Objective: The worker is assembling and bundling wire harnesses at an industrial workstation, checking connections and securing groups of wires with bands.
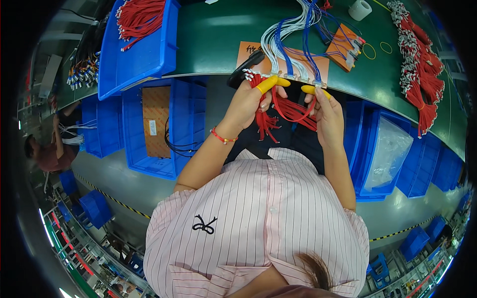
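Yellow finger cots cover fingertips on both hands. My left hand [244, 105] is closed round a bundle of red cables [267, 124] with white connector ends, at the table's front edge. One red cable [298, 119] loops from there across to my right hand [329, 115], whose thumb and fingers pinch its other end. Just above the fingertips, a row of small connectors [304, 78] sits along the edge of an orange board [320, 65]. White wires [272, 37] and blue wires [306, 42] run down into that row. A dark handle-like object [243, 69] lies beside my left hand.
On the green table [213, 44] are an orange box with leads [343, 48], a white roll [359, 10], rubber bands [368, 51] and piled red cable bundles [420, 74]. A blue bin [166, 54] with red cables stands left. More blue bins [191, 121] sit under the table edge.
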